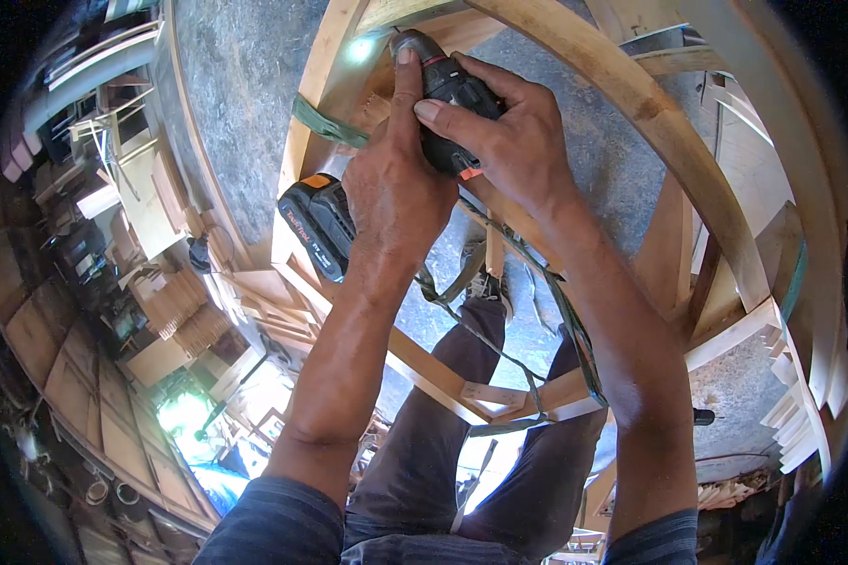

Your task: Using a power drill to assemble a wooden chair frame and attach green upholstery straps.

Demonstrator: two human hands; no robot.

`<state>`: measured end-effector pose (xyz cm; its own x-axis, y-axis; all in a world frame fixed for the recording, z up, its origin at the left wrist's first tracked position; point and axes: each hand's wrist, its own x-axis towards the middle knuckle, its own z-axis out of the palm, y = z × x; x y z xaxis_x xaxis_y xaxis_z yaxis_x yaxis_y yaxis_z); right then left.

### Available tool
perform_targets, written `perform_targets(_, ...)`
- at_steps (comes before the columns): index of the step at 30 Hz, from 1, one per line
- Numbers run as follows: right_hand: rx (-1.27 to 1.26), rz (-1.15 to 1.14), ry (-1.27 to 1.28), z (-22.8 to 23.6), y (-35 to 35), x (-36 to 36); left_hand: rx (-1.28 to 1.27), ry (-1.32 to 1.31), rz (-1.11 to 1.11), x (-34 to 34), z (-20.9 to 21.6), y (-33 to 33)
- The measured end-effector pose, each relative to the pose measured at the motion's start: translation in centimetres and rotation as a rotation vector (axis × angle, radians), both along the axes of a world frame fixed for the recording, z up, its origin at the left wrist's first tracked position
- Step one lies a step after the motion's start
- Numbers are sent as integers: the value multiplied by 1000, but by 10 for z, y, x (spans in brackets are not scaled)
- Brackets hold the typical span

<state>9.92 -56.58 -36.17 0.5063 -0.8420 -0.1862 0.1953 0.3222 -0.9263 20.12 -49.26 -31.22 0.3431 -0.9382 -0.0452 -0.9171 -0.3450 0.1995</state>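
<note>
A black cordless drill lies across the wooden frame at the top of the head view, its nose against or close to a pale wooden side piece. My left hand wraps the drill's handle, index finger stretched along the body toward the nose. Beyond that wrist the battery sticks out to the left. My right hand clasps the rear of the drill body, thumb pressed on top. A light spot shines on the wood by the nose. The bit's tip is too small to make out.
A green strap wraps the frame's left side; another strap runs down to the near rail. My legs stand below the frame. Stacked wooden parts lie at the left, and slatted pieces at the right.
</note>
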Motion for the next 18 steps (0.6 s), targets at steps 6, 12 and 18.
perform_targets(6,44,22,-13,2,-4,1,-39,18,-31,3,-2,-2)
perform_targets(12,-5,0,29,2,-8,5,-55,28,-25,6,-1,-8)
perform_targets(18,-25,4,33,0,-11,7,-9,-29,3,6,2,-12)
